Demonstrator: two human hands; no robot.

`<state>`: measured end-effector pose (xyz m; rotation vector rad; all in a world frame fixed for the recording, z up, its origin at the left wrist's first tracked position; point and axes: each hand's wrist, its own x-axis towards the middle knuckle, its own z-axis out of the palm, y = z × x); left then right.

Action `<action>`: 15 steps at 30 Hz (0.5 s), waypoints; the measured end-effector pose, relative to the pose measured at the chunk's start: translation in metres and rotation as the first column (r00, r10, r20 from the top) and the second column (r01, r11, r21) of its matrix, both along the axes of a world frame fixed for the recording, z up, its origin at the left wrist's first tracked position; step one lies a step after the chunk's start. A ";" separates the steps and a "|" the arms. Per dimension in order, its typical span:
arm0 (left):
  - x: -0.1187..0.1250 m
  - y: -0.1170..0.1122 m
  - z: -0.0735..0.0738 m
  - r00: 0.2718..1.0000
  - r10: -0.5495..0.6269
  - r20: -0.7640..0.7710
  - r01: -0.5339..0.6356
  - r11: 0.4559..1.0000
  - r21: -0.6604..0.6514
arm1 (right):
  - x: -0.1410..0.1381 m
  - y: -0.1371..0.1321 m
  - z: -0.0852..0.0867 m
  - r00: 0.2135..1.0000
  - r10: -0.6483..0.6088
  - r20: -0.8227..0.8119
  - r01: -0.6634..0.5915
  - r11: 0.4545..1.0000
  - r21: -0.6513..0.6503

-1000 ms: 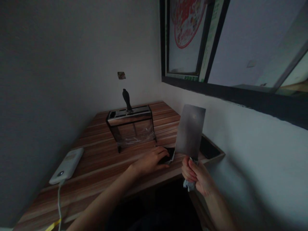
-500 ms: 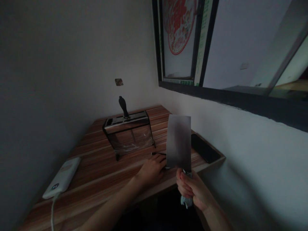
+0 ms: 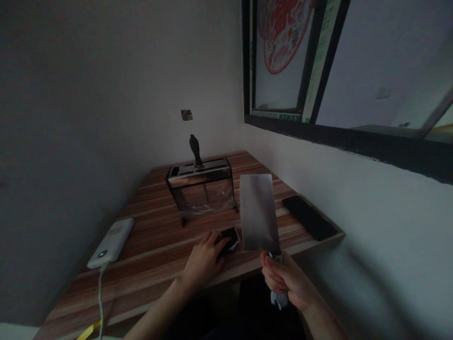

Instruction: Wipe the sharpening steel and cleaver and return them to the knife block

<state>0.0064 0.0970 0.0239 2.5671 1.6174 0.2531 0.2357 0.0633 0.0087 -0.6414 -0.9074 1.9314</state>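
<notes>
Bare left hand [image 3: 203,259] and bare right hand [image 3: 288,283], forearms uncovered down to frame bottom; dim light, finer detail unclear.

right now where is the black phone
In the head view the black phone lies flat near the right edge of the wooden table, next to the wall, just right of the cleaver held upright in the right hand.

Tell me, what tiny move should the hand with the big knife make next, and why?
Probably tip the cleaver down slowly toward the small dark block. The right hand grips its handle with the blade upright near the edge of the table. The left hand rests on that block, fingers close to where the blade would land, so go slow.
</notes>
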 end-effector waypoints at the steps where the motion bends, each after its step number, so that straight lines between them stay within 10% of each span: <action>1: -0.003 -0.001 -0.003 0.999 0.044 0.029 -0.043 0.999 -0.004 | -0.003 -0.001 0.000 1.000 0.015 0.009 -0.015 1.000 -0.010; 5: -0.024 0.005 -0.012 0.910 0.215 0.355 -0.256 0.964 0.072 | -0.018 -0.003 0.000 0.998 0.062 0.019 -0.061 0.998 -0.028; 11: -0.044 -0.004 0.005 0.553 0.286 0.783 -0.559 0.824 0.095 | -0.043 -0.001 0.000 0.997 0.079 0.017 -0.078 0.994 -0.073; 15: -0.017 -0.022 0.023 0.718 -0.008 0.696 -0.412 0.801 0.435 | -0.057 0.001 -0.002 0.994 0.109 0.020 -0.105 0.986 -0.132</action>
